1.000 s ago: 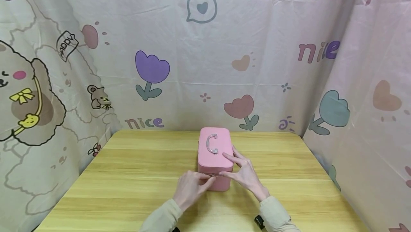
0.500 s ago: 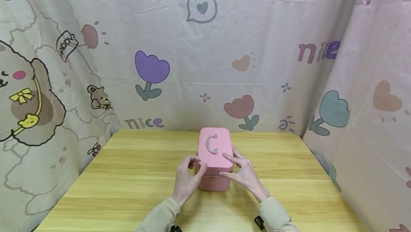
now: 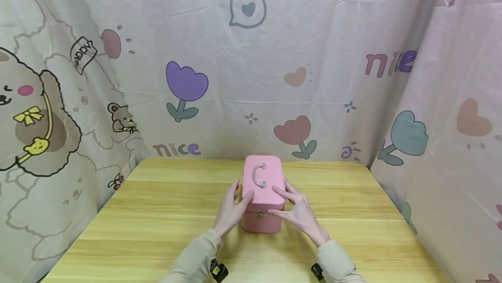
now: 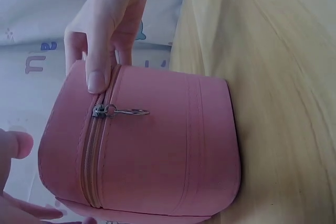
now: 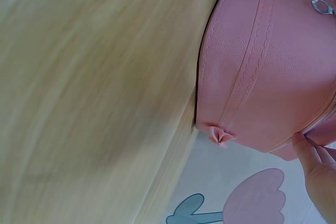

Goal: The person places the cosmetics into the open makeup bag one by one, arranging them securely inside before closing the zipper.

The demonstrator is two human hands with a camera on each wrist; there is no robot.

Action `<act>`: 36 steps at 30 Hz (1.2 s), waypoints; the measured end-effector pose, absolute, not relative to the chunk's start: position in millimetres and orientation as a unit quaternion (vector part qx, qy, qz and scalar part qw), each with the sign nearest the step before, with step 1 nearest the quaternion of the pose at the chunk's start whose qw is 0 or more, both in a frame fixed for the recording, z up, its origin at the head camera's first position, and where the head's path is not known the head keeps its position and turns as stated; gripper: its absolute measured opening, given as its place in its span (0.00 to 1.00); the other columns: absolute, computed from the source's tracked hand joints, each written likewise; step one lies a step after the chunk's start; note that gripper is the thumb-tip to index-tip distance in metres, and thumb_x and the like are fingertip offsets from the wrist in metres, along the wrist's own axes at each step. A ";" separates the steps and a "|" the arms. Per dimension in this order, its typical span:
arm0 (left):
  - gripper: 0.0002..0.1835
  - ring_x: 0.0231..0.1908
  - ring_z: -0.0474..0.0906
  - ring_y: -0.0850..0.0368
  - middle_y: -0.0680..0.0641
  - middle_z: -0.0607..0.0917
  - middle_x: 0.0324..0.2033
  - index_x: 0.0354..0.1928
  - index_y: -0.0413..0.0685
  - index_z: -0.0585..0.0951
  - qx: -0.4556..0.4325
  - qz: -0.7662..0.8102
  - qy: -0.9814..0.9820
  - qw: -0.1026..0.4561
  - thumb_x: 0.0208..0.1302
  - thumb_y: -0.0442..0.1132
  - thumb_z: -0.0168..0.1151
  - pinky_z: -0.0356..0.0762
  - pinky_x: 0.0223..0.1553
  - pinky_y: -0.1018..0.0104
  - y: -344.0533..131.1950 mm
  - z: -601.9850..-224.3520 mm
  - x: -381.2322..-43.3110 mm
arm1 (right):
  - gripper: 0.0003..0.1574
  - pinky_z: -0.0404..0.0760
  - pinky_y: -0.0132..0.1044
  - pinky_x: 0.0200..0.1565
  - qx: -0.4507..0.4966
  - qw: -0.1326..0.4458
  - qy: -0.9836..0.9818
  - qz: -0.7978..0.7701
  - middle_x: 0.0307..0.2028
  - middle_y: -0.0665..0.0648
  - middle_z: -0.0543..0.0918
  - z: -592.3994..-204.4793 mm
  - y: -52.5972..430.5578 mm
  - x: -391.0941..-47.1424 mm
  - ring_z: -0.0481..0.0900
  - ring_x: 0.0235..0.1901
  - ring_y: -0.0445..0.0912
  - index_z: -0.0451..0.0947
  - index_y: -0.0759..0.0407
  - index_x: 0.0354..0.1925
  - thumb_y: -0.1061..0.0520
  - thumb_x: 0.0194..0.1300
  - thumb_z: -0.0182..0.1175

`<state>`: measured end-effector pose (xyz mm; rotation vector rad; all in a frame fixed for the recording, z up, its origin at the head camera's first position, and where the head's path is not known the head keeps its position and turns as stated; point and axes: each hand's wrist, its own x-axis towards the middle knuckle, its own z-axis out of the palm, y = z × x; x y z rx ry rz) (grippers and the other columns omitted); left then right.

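A pink zippered vanity case [image 3: 268,167] stands upright on the wooden table, its silver handle [image 3: 256,176] on the lid. My right hand [image 3: 301,213] grips its near right corner, thumb on the zipper seam and fingers spread over the lid and right side. In the left wrist view the zipper pull [image 4: 131,112] hangs on the front face, just beside the right thumb [image 4: 97,80]. My left hand [image 3: 228,210] is at the left side, fingers extended along it. Its thumb [image 4: 21,145] is raised apart from the lid.
The wooden table [image 3: 164,213] extends on both sides of the case. A printed cloth [image 3: 243,78] hangs behind and along both sides. A small pink bow-shaped tab [image 5: 220,136] sticks out low on the case's side in the right wrist view.
My left hand has let go of the zipper pull at the front and moved up and back to the case's left side. The right hand and the case stay put.
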<state>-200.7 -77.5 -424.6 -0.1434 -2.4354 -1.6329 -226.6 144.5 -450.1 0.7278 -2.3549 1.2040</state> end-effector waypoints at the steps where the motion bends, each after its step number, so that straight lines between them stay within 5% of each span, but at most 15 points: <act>1: 0.42 0.65 0.72 0.28 0.26 0.67 0.70 0.74 0.32 0.60 -0.055 -0.555 -0.824 0.100 0.70 0.52 0.61 0.73 0.67 0.40 -77.9 -424.4 -202.0 | 0.42 0.69 0.64 0.67 0.261 0.199 -0.842 0.430 0.72 0.72 0.65 -450.2 144.5 -226.4 0.70 0.67 0.65 0.82 0.56 0.59 0.51 0.44 0.82; 21: 0.39 0.63 0.76 0.32 0.25 0.73 0.65 0.73 0.32 0.64 -0.099 -0.572 -0.810 0.088 0.67 0.44 0.66 0.79 0.63 0.47 -82.2 -424.2 -208.9 | 0.43 0.67 0.65 0.69 0.267 0.160 -0.851 0.424 0.76 0.69 0.58 -448.4 147.5 -223.1 0.65 0.71 0.66 0.78 0.52 0.65 0.50 0.51 0.79; 29: 0.37 0.65 0.74 0.32 0.25 0.74 0.65 0.71 0.31 0.65 -0.105 -0.585 -0.799 0.091 0.66 0.42 0.66 0.78 0.64 0.46 -82.2 -423.3 -209.8 | 0.48 0.63 0.74 0.67 0.273 0.146 -0.841 0.444 0.79 0.65 0.55 -448.4 153.0 -221.0 0.59 0.74 0.68 0.71 0.49 0.71 0.50 0.54 0.77; 33: 0.37 0.64 0.74 0.33 0.26 0.74 0.65 0.72 0.32 0.66 -0.101 -0.584 -0.801 0.088 0.66 0.43 0.66 0.78 0.64 0.46 -82.8 -424.2 -210.8 | 0.43 0.77 0.61 0.63 0.280 0.222 -0.811 0.463 0.72 0.64 0.67 -448.3 152.4 -220.2 0.69 0.69 0.61 0.75 0.55 0.66 0.57 0.52 0.77; 36: 0.37 0.64 0.74 0.33 0.27 0.74 0.65 0.72 0.33 0.65 -0.096 -0.582 -0.803 0.083 0.66 0.43 0.66 0.78 0.64 0.46 -82.9 -424.5 -210.6 | 0.29 0.83 0.42 0.47 0.297 0.314 -0.772 0.465 0.54 0.63 0.80 -448.2 151.1 -220.6 0.79 0.51 0.52 0.81 0.60 0.51 0.64 0.48 0.76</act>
